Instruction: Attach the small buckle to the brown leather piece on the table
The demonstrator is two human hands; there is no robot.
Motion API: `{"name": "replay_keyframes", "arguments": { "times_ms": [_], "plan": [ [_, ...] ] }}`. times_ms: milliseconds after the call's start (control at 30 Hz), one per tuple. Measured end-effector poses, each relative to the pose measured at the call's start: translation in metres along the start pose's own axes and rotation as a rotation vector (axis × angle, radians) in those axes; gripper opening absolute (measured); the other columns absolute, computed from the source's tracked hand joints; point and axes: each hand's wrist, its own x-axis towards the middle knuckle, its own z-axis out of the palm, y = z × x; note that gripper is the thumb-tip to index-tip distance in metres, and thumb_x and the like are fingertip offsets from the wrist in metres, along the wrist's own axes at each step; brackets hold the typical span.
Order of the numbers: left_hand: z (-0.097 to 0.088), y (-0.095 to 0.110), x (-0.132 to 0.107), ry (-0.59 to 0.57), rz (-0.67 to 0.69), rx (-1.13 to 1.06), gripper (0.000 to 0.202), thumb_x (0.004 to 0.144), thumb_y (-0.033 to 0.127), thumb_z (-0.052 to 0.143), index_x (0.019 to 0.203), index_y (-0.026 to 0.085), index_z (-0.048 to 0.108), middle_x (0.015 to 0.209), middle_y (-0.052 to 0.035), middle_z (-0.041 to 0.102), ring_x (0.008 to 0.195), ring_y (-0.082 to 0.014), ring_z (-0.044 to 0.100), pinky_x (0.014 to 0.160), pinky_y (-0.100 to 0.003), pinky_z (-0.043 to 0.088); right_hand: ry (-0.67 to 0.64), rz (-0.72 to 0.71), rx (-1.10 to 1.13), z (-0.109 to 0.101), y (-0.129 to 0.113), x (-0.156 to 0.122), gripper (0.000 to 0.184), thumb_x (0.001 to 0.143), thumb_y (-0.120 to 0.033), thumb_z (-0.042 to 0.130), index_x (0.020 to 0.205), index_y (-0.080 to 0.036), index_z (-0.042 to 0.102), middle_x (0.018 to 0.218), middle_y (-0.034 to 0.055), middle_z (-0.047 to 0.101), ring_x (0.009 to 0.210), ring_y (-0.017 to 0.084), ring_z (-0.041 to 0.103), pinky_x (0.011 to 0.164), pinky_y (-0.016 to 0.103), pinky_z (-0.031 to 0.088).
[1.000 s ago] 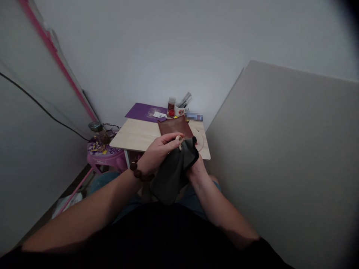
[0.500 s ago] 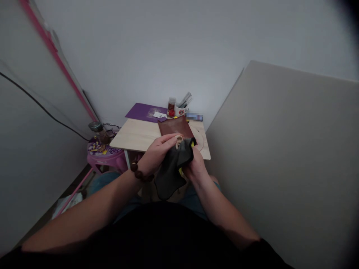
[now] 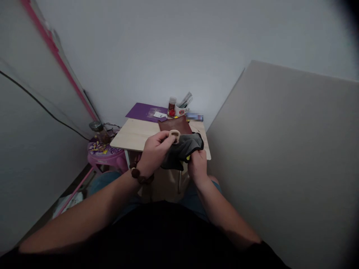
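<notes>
My left hand (image 3: 155, 151), with a brown bead bracelet at the wrist, pinches a small pale wooden piece (image 3: 175, 132) with a rounded outline and a darker hollow or opening in it. Its fingers are closed around the piece's left side. My right hand (image 3: 198, 166) is closed on a grey cloth (image 3: 189, 145) with black edging and a bit of yellow showing near the fingers. The cloth lies bunched between both hands, right behind and below the wooden piece. Both hands are above the near edge of a small wooden table (image 3: 137, 132).
A brown leather-like sheet (image 3: 175, 125) lies on the table beyond my hands. Behind it stand a white mug (image 3: 181, 111) with tools and a jar (image 3: 172, 104), beside a purple sheet (image 3: 143, 111). A pink stool (image 3: 105, 158) holding a glass jar (image 3: 98, 130) stands left; a pale panel (image 3: 280, 149) rises right.
The wooden piece has turned and now shows its broad side. The cloth has been lifted and bunched up toward the right, no longer hanging down. Both hands have shifted slightly.
</notes>
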Motion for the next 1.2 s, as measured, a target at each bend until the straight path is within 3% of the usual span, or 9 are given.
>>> {"name": "replay_keyframes", "arguments": {
  "times_ms": [133, 267, 400, 500, 600, 800, 1000, 1200],
  "plan": [
    [0.001, -0.001, -0.002, -0.103, -0.029, -0.005, 0.034, 0.107, 0.05, 0.068, 0.1, 0.018, 0.079, 0.087, -0.0039, 0.079, 0.084, -0.0203, 0.072, 0.08, -0.029, 0.055, -0.034, -0.025, -0.043, -0.001, -0.004, 0.0, 0.027, 0.095, -0.045, 0.074, 0.101, -0.021, 0.086, 0.104, 0.0059, 0.086, 0.099, 0.025, 0.076, 0.094, 0.037, 0.063],
    [0.001, -0.007, -0.006, -0.239, 0.089, 0.102, 0.036, 0.11, 0.053, 0.064, 0.105, 0.019, 0.076, 0.096, -0.0042, 0.078, 0.088, -0.0201, 0.069, 0.08, -0.03, 0.052, -0.049, 0.03, -0.098, 0.0, -0.002, 0.002, 0.031, 0.091, -0.046, 0.081, 0.11, -0.022, 0.089, 0.109, 0.0064, 0.089, 0.103, 0.027, 0.079, 0.093, 0.038, 0.064],
    [-0.003, -0.009, -0.008, -0.288, 0.211, 0.278, 0.03, 0.112, 0.044, 0.06, 0.099, 0.02, 0.074, 0.096, -0.0049, 0.078, 0.087, -0.0199, 0.068, 0.081, -0.031, 0.05, 0.006, 0.035, -0.089, 0.002, -0.005, 0.005, 0.028, 0.088, -0.046, 0.084, 0.102, -0.022, 0.091, 0.105, 0.0064, 0.09, 0.1, 0.027, 0.079, 0.09, 0.038, 0.065],
    [-0.004, -0.01, -0.009, -0.317, 0.236, 0.284, 0.019, 0.108, 0.034, 0.062, 0.105, 0.021, 0.076, 0.1, -0.0049, 0.08, 0.092, -0.0207, 0.071, 0.084, -0.031, 0.051, 0.045, 0.029, -0.095, 0.003, -0.009, 0.006, 0.029, 0.088, -0.049, 0.085, 0.096, -0.022, 0.091, 0.097, 0.0057, 0.089, 0.093, 0.026, 0.078, 0.084, 0.038, 0.064],
    [-0.002, -0.01, -0.009, -0.303, 0.152, 0.158, 0.019, 0.104, 0.035, 0.066, 0.106, 0.021, 0.078, 0.1, -0.0045, 0.081, 0.095, -0.0222, 0.072, 0.084, -0.031, 0.054, 0.025, 0.029, -0.127, 0.002, -0.013, 0.008, 0.027, 0.089, -0.047, 0.085, 0.098, -0.022, 0.091, 0.098, 0.0053, 0.089, 0.094, 0.027, 0.079, 0.085, 0.038, 0.064],
    [0.003, -0.001, -0.004, -0.247, -0.088, -0.151, 0.042, 0.1, 0.058, 0.078, 0.108, 0.018, 0.082, 0.101, -0.0058, 0.081, 0.089, -0.0206, 0.07, 0.08, -0.03, 0.056, -0.07, 0.022, -0.083, -0.002, -0.013, 0.01, 0.028, 0.093, -0.044, 0.084, 0.113, -0.027, 0.092, 0.115, 0.0043, 0.091, 0.11, 0.029, 0.083, 0.103, 0.043, 0.066],
    [0.005, 0.005, 0.0, -0.251, -0.137, -0.208, 0.036, 0.099, 0.052, 0.081, 0.107, 0.017, 0.083, 0.097, -0.0053, 0.078, 0.088, -0.0182, 0.068, 0.081, -0.028, 0.055, -0.063, 0.06, 0.032, -0.004, -0.006, 0.006, 0.026, 0.093, -0.047, 0.087, 0.11, -0.027, 0.092, 0.109, 0.0035, 0.09, 0.102, 0.026, 0.081, 0.093, 0.038, 0.067],
    [0.006, 0.005, -0.002, -0.261, -0.145, -0.235, 0.033, 0.1, 0.05, 0.081, 0.103, 0.017, 0.081, 0.093, -0.0041, 0.075, 0.083, -0.0164, 0.064, 0.077, -0.027, 0.052, -0.092, 0.075, 0.055, -0.006, 0.0, 0.006, 0.03, 0.096, -0.049, 0.087, 0.117, -0.028, 0.091, 0.118, 0.0038, 0.091, 0.104, 0.026, 0.082, 0.097, 0.04, 0.066]
  ]
}}
